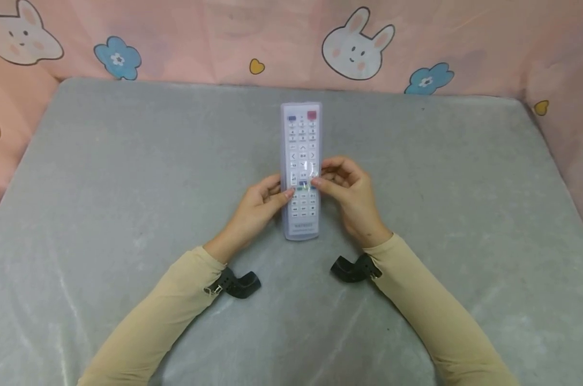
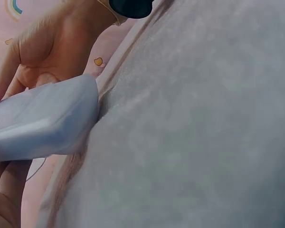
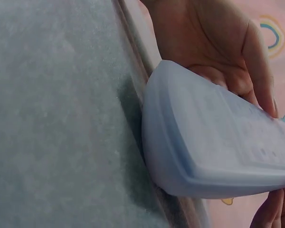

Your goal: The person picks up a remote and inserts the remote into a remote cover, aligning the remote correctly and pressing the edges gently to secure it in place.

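Note:
A white remote control (image 1: 303, 214) in a translucent cover stands lengthwise before me, its red button at the far end. My left hand (image 1: 248, 214) grips its left edge, thumb on the face over the lower buttons. From the opposite edge my right hand (image 1: 354, 198) holds it, thumb on the front and fingers curled at the side and behind. In the left wrist view the near end of the remote (image 2: 47, 118) hangs over the table, between both hands. The right wrist view shows the remote's rounded end (image 3: 194, 128) with a shadow on the cloth below.
A grey cloth (image 1: 151, 150) covers the table. Behind it and along its sides hangs a pink curtain (image 1: 291, 32) printed with rabbits, flowers and hearts. Black wrist cameras (image 1: 243, 284) are strapped over both beige sleeves (image 1: 147, 316).

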`<action>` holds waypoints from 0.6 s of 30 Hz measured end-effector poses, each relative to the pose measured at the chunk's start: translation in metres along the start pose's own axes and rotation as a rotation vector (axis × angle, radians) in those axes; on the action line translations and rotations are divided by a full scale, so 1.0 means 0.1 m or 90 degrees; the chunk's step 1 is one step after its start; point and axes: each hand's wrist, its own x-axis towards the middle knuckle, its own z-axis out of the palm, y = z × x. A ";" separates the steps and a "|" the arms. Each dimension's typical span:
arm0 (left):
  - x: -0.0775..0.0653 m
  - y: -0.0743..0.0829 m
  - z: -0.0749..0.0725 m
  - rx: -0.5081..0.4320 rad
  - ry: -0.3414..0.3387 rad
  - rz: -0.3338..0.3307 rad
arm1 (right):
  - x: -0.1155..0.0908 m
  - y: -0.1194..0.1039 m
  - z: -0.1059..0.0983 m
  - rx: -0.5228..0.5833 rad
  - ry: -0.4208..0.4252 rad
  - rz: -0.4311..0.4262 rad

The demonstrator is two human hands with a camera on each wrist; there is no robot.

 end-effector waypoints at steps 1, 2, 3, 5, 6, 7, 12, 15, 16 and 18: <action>0.00 0.00 0.00 0.005 0.001 0.003 | 0.00 0.00 0.00 -0.002 -0.003 0.001; 0.00 0.01 0.01 0.007 0.001 0.005 | 0.00 -0.01 0.00 -0.003 -0.006 0.002; 0.00 0.01 0.01 0.009 0.002 0.007 | 0.00 -0.01 0.00 -0.004 -0.008 0.002; 0.00 0.01 0.01 0.017 0.007 0.009 | -0.01 -0.02 0.00 -0.006 -0.009 -0.004; -0.01 0.02 0.01 0.021 0.008 0.012 | -0.01 -0.03 0.00 -0.006 -0.008 -0.008; -0.01 0.03 0.02 0.028 0.010 0.016 | -0.01 -0.03 0.00 -0.008 -0.007 -0.013; -0.02 0.08 0.04 0.065 0.021 0.056 | -0.03 -0.07 0.01 -0.018 -0.007 -0.044; -0.03 0.09 0.04 0.082 0.027 0.077 | -0.03 -0.09 0.02 -0.026 -0.012 -0.054; -0.03 0.09 0.04 0.086 0.029 0.082 | -0.04 -0.09 0.02 -0.028 -0.012 -0.056; -0.03 0.11 0.04 0.090 0.034 0.092 | -0.04 -0.10 0.03 -0.029 -0.012 -0.061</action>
